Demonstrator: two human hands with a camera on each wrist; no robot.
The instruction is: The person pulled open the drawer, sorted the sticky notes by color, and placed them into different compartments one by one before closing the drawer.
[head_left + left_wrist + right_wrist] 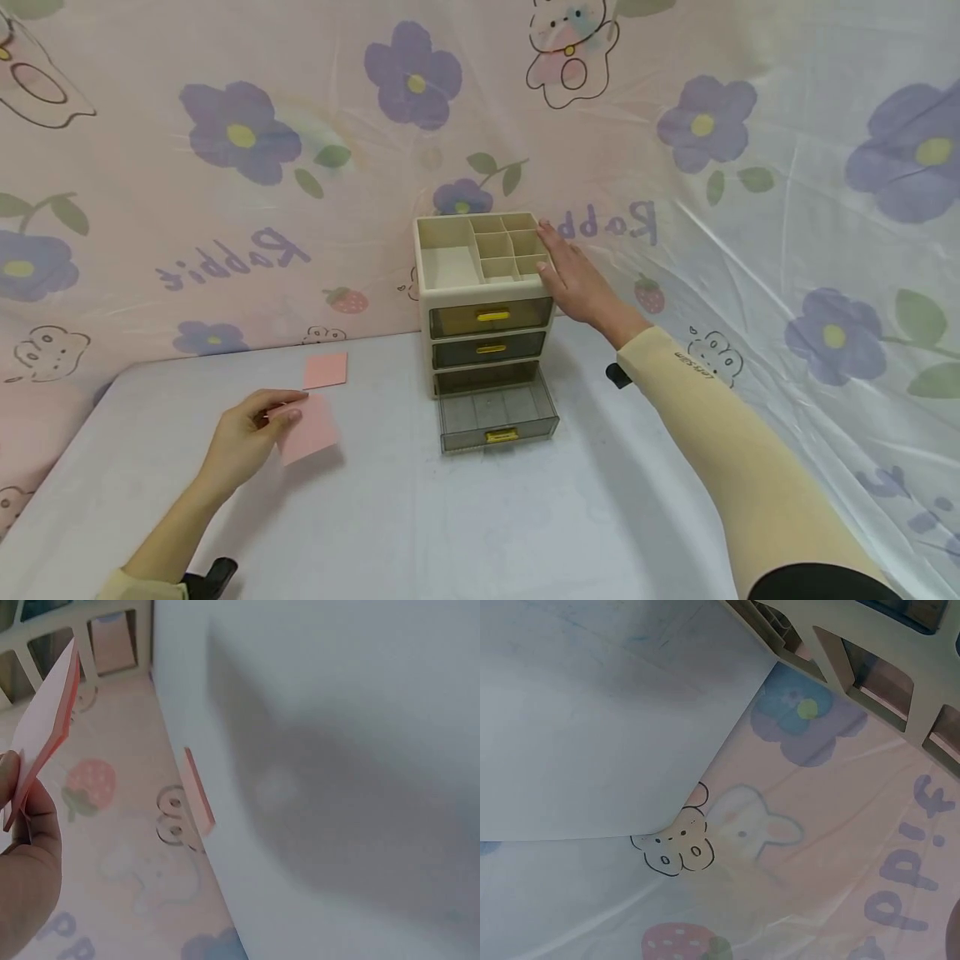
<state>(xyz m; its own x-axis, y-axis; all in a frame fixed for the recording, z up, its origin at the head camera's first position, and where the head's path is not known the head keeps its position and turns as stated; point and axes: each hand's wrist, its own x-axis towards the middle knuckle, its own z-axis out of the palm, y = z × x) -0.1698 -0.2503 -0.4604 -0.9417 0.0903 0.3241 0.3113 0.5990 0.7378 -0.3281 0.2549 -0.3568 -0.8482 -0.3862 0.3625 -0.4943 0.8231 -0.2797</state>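
Note:
In the head view my left hand pinches a pad of pink sticky notes by its edge, tilted above the table. The left wrist view shows the held pad from the side, between thumb and fingers. Behind it, a second pink pad lies flat near the table's back edge. A cream drawer organizer stands at the back centre, its bottom clear drawer pulled out. My right hand rests with straight fingers along the organizer's top right side.
Above the pulled-out drawer, the upper drawer and middle drawer are closed, with yellow handles. The organizer's top has several small compartments. A patterned curtain hangs right behind the white table and down its right side.

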